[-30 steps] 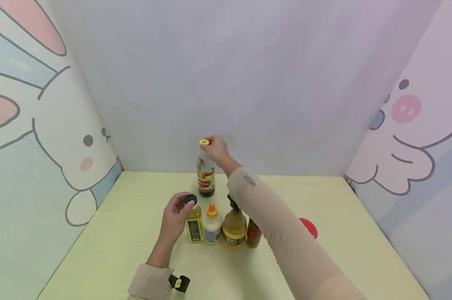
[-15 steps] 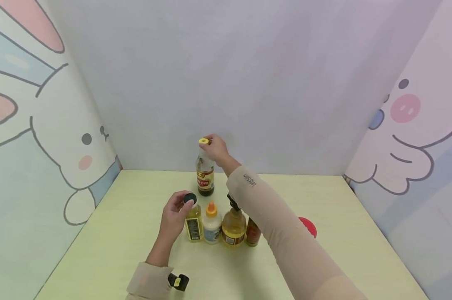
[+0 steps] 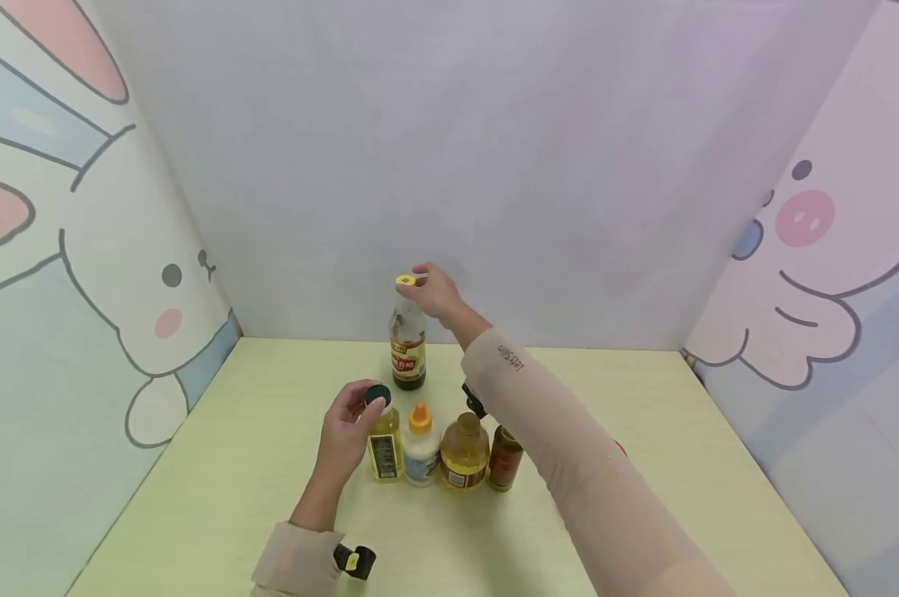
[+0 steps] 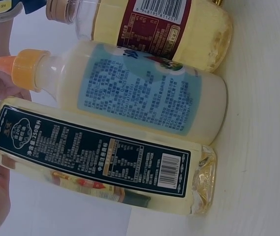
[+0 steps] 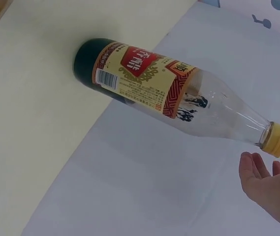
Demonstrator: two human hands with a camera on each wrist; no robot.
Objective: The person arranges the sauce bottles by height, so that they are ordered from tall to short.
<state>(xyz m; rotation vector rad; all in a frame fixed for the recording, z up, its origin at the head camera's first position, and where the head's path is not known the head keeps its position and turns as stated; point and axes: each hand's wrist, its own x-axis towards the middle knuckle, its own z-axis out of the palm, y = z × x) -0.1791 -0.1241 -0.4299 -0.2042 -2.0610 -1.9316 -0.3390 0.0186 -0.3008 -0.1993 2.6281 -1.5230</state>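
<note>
Thumb and fingers of my left hand point(image 3: 348, 427) curl round the dark green cap of a square bottle of yellow liquid point(image 3: 386, 452), which stands upright on the table. In the left wrist view this bottle point(image 4: 95, 157) shows a dark label, and the hand lies partly behind its neck. Farther back stands an upright vinegar bottle point(image 3: 408, 348) with a yellow cap, dark liquid low in it. My right hand point(image 3: 436, 294) is beside that cap with its fingers spread. In the right wrist view a small gap parts the fingers point(image 5: 250, 169) from the vinegar bottle point(image 5: 149, 78).
Right of the square bottle stand a white squeeze bottle point(image 3: 421, 456) with an orange nozzle, a round bottle of yellow oil point(image 3: 464, 452) and a bottle with a red label point(image 3: 505, 464). The right sleeve point(image 3: 569, 464) crosses above the table and nearly hides a red object point(image 3: 620, 448).
The right hand's fingers have come off the yellow cap and spread. Its forearm has shifted slightly right, uncovering the red-labelled bottle's top and covering most of the red object. The left hand stays put.
</note>
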